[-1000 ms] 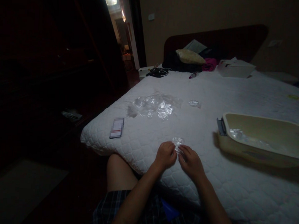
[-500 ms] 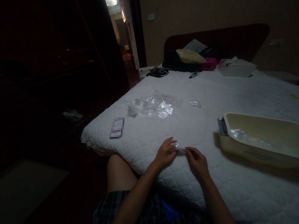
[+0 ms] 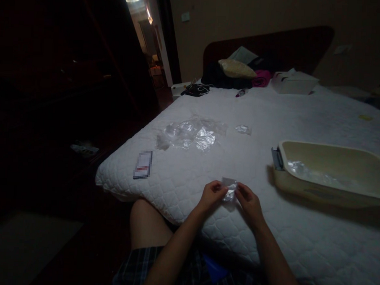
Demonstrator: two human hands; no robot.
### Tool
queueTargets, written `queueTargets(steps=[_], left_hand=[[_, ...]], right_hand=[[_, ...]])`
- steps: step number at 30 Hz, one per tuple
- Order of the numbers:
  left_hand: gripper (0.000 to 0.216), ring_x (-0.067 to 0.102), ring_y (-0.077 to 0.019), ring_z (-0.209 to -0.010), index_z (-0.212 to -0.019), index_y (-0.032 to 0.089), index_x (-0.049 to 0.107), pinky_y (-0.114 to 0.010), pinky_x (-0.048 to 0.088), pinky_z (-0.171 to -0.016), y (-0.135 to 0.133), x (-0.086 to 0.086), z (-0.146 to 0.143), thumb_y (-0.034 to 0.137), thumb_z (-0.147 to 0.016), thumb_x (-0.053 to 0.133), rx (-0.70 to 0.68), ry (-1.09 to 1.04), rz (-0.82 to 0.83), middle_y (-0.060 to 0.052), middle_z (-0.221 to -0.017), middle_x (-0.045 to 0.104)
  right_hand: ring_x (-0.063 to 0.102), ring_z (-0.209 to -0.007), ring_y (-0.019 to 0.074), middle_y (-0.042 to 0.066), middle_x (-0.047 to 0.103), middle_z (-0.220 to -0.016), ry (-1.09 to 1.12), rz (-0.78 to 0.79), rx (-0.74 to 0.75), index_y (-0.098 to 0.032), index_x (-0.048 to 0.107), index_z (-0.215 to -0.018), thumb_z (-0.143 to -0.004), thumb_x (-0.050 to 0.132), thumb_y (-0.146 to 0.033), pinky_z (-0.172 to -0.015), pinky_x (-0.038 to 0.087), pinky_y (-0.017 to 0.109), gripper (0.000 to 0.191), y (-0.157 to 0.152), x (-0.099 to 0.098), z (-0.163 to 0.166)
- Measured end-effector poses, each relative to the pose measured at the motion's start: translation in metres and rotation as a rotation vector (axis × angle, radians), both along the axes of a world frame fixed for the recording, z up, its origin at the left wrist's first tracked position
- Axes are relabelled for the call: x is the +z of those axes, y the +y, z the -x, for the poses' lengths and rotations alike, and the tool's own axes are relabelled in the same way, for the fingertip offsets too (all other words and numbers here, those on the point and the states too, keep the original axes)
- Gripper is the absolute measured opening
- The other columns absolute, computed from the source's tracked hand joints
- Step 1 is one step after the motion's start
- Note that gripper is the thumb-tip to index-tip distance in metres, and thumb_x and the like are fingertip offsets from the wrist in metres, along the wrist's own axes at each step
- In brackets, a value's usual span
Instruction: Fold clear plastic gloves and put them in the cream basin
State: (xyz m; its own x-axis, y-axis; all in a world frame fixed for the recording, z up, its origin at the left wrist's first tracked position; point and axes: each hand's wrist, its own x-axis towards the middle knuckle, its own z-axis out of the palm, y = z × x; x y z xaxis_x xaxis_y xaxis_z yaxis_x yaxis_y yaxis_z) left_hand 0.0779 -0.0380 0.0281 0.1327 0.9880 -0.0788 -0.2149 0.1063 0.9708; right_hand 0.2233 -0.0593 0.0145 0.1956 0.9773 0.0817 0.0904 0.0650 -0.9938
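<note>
On the right side of a white quilted bed (image 3: 181, 186), an open cream tub (image 3: 328, 150) holds clear crumpled plastic (image 3: 302, 168). To its left, near the bed's front edge, the left hand (image 3: 213, 196) and right hand (image 3: 249, 204) pinch opposite sides of a small clear plastic bag (image 3: 229, 192), fingers curled and thumbs pressed against it.

Plastic film (image 3: 229, 194) over bed (image 3: 257, 112), left of tub (image 3: 334, 158).
</note>
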Motion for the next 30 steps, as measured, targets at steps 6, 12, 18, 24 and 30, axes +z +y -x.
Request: queueTargets(steps=[6, 12, 18, 24, 30], left_hand=[[0.04, 0.053, -0.0103, -0.057, -0.075, 0.012, 0.062, -0.021, 0.041, -0.054, -0.001, -0.008, -0.002, 0.045, -0.057, 0.075, -0.063, -0.009, 0.042, -0.001, -0.065, 0.06], [0.032, 0.055, -0.0099, -0.06, -0.076, 0.012, 0.064, -0.02, 0.044, -0.057, -0.001, -0.007, 0.002, 0.037, -0.059, 0.076, -0.069, 0.034, 0.054, -0.001, -0.068, 0.062], [0.039, 0.058, -0.0116, -0.063, -0.089, 0.014, 0.061, -0.024, 0.049, -0.057, -0.002, -0.001, 0.006, 0.039, -0.062, 0.073, -0.079, 0.008, 0.152, -0.001, -0.073, 0.061], [0.031, 0.061, -0.0123, -0.064, -0.086, 0.014, 0.058, -0.024, 0.05, -0.06, -0.005, -0.005, 0.008, 0.038, -0.069, 0.068, -0.127, 0.004, 0.199, -0.002, -0.07, 0.062], [0.029, 0.061, -0.0127, -0.063, -0.079, 0.014, 0.059, -0.024, 0.049, -0.059, -0.004, -0.01, 0.009, 0.04, -0.069, 0.068, -0.138, 0.096, 0.212, -0.002, -0.07, 0.062]], right_hand=[[0.061, -0.076, 0.0202, 0.007, 0.067, -0.08, -0.013, 0.019, 0.015, -0.015, 0.064, -0.084, -0.071, 0.064, -0.045, -0.071, 0.048, 0.033, 0.033, -0.002, -0.001, 0.002], [0.059, -0.074, 0.0176, 0.003, 0.064, -0.076, 0.008, 0.017, -0.009, -0.017, 0.062, -0.078, -0.072, 0.063, -0.041, -0.071, 0.046, 0.031, 0.025, -0.002, 0.006, 0.002], [0.058, -0.07, 0.0156, 0.001, 0.062, -0.073, 0.093, 0.076, -0.029, -0.017, 0.061, -0.076, -0.069, 0.064, -0.043, -0.067, 0.046, 0.03, 0.027, -0.003, 0.01, -0.008], [0.058, -0.067, 0.0172, 0.003, 0.063, -0.07, 0.0, 0.07, -0.148, -0.018, 0.062, -0.072, -0.062, 0.069, -0.049, -0.065, 0.047, 0.032, 0.034, -0.016, 0.063, -0.069], [0.059, -0.069, 0.0149, 0.001, 0.063, -0.075, -0.36, -0.022, -0.369, -0.02, 0.061, -0.077, -0.063, 0.071, -0.044, -0.069, 0.048, 0.032, 0.029, -0.005, 0.164, -0.183]])
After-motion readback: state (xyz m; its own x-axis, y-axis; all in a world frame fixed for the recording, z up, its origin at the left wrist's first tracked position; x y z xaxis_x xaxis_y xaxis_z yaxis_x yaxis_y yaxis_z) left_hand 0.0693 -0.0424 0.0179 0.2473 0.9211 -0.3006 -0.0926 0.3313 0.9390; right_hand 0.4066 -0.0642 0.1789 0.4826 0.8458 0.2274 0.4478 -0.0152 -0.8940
